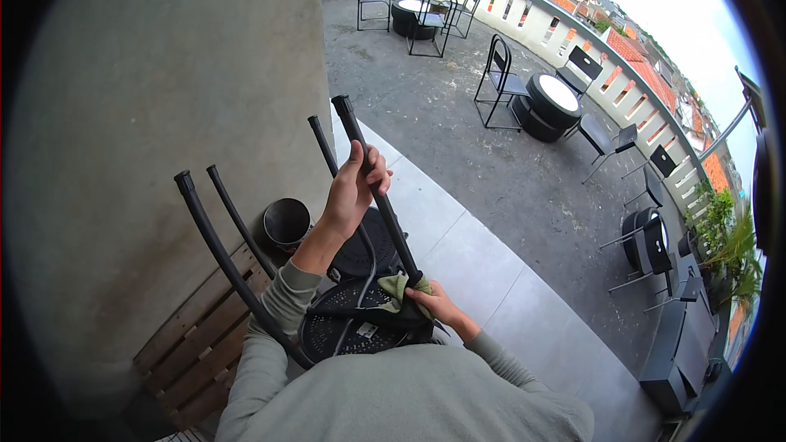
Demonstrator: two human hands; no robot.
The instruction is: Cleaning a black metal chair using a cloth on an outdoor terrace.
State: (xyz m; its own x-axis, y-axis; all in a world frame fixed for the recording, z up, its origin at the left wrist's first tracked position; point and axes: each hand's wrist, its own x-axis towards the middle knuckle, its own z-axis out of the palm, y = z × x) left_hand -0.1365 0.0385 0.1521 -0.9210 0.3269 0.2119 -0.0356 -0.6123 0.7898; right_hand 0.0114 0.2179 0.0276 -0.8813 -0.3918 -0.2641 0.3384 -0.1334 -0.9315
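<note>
An upturned stool or chair with a round perforated black seat (pixel 331 313) lies before me, its black tubular legs pointing up and away. My left hand (pixel 356 187) is wrapped round the upper part of one leg (pixel 393 230), below its black end cap (pixel 342 104). Lower down, where that leg meets the seat frame, my right hand (pixel 433 301) presses a green cloth (pixel 398 287) against the tube. Thinner grey bars cross the seat's underside, which bears a small white label (pixel 367 330). The other legs rise at the left, near my left sleeve.
A concrete wall (pixel 184 73) stands at the left, with a slatted wooden pallet (pixel 196 350) and a dark bucket (pixel 287 223) along it. Another round black seat (pixel 368 245) is behind the upturned one. Beyond the white tiles (pixel 473 252), chairs and tyre tables (pixel 546 107) line the terrace.
</note>
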